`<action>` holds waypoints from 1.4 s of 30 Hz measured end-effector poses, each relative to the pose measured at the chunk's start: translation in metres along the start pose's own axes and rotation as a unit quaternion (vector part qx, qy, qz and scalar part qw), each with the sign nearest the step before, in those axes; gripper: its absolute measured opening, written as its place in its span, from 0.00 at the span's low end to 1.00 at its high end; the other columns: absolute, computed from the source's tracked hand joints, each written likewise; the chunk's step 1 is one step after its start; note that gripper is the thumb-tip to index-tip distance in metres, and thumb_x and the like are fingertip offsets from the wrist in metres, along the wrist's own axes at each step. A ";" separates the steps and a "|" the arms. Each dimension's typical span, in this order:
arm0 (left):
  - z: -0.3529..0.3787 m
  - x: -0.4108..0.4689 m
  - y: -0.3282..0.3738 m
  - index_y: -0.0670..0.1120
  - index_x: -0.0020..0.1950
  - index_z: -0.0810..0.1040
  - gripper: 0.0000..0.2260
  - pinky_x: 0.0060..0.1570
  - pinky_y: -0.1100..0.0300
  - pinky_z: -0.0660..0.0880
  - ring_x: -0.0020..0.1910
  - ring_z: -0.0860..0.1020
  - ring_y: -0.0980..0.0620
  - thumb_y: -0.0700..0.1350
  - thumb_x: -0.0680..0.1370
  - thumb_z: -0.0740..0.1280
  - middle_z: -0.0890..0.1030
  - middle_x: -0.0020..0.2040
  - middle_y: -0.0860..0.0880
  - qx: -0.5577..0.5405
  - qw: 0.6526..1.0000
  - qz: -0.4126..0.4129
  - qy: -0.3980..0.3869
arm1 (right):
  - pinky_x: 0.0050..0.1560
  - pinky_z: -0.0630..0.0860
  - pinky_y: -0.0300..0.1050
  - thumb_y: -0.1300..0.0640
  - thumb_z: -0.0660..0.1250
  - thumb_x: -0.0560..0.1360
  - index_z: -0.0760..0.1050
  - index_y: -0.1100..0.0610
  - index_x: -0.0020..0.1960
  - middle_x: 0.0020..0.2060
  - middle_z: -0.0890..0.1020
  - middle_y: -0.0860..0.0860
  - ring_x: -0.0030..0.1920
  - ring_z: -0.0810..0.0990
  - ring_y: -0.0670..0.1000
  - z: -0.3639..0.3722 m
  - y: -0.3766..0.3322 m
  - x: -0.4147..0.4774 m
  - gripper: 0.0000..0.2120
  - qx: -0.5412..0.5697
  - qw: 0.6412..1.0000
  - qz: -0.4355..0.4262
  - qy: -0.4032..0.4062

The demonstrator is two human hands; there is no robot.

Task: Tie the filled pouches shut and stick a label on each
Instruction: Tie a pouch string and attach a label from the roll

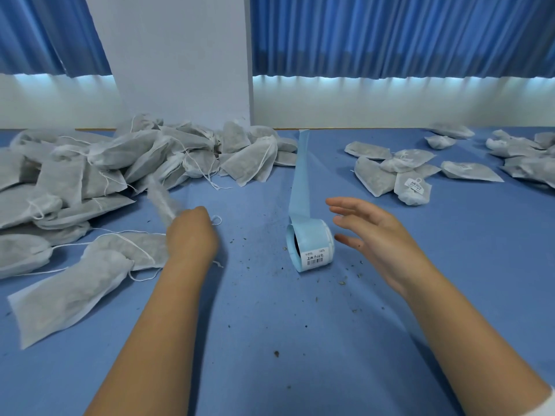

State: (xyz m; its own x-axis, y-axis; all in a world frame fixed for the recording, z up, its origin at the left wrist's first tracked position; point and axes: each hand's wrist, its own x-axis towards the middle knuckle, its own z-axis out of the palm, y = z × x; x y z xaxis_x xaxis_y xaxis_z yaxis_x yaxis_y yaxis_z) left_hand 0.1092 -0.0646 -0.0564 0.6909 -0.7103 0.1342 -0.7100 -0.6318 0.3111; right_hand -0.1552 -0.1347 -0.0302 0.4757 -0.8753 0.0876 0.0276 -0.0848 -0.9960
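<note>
One head view: label roll (309,246) mid-table, its top label showing a barcode and print too small to read. Left hand (190,232) grips a blurred pouch (162,202) beside the pouch heap (90,163); right hand (369,235) spread, just beside the roll. Labelled pouches (413,187) at right. Crumb-strewn blue tablecloth (270,340), blue curtains (390,34), white wall (180,55)

A packing workroom: heaped pouches (126,163) and a label roll (309,244) on a blue-covered table (300,340).
</note>
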 end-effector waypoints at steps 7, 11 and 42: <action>-0.006 -0.004 0.005 0.42 0.59 0.81 0.16 0.56 0.61 0.72 0.55 0.80 0.47 0.31 0.75 0.62 0.84 0.54 0.45 -0.238 0.969 0.048 0.050 | 0.59 0.78 0.45 0.60 0.68 0.76 0.83 0.42 0.51 0.54 0.83 0.44 0.55 0.80 0.38 0.001 0.001 -0.001 0.13 -0.044 0.999 -0.016 -0.006; -0.015 -0.017 0.028 0.48 0.53 0.83 0.10 0.49 0.77 0.71 0.46 0.80 0.60 0.37 0.76 0.69 0.83 0.48 0.56 -0.332 0.934 0.128 0.039 | 0.42 0.76 0.36 0.61 0.68 0.75 0.82 0.44 0.50 0.49 0.84 0.41 0.42 0.81 0.42 0.003 -0.001 -0.003 0.12 -0.105 0.993 -0.062 0.000; -0.030 -0.060 0.061 0.46 0.52 0.84 0.08 0.46 0.74 0.67 0.40 0.73 0.62 0.37 0.76 0.70 0.80 0.44 0.52 -0.257 0.902 0.331 0.103 | 0.27 0.69 0.36 0.54 0.70 0.76 0.79 0.57 0.39 0.26 0.77 0.48 0.25 0.70 0.48 0.013 -0.008 -0.010 0.09 -0.080 0.996 -0.041 0.006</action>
State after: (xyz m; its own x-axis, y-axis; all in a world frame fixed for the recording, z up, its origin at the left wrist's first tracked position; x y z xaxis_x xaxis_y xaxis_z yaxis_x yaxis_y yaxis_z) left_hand 0.0284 -0.0508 -0.0170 0.1864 -0.7730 0.6064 -0.8563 0.1747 0.4860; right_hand -0.1490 -0.1193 -0.0236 0.4662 -0.8684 0.1688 -0.0752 -0.2290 -0.9705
